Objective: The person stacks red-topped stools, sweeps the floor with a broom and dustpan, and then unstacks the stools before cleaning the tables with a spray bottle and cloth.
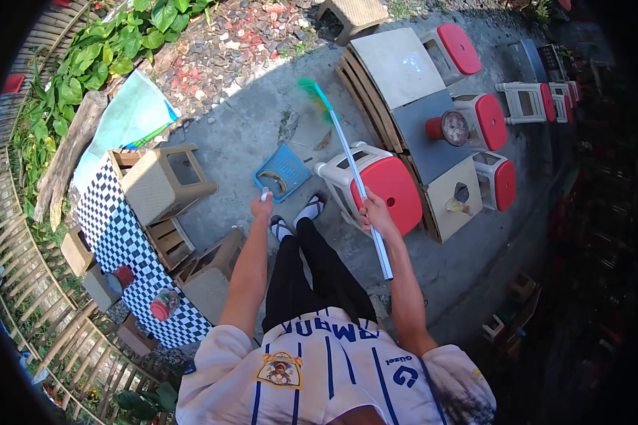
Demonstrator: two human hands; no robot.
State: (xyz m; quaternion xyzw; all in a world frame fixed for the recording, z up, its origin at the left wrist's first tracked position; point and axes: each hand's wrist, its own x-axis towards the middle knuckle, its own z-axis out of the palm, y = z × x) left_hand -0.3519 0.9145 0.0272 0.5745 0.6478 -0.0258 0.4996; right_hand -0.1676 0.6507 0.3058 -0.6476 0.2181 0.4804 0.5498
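My left hand (261, 206) is closed around the pale handle of a blue dustpan (301, 170), which rests on the concrete just ahead of my feet. Inside the pan lies a brown dried leaf (282, 183). My right hand (378, 214) grips the light blue-and-white stick of a broom (342, 138), whose rear end passes beside my right forearm. The broom's green bristles (308, 86) are out beyond the dustpan, slightly blurred. Another dry brown leaf (324, 140) is on the ground between the bristles and the pan.
A red-topped stool (390, 195) stands close by my right hand, beside a long table (422, 134) bearing a red container (448, 128). More red-topped stools line its far side. At left are a checkered-cloth table (113, 219), a beige stool (164, 183) and a log (71, 156).
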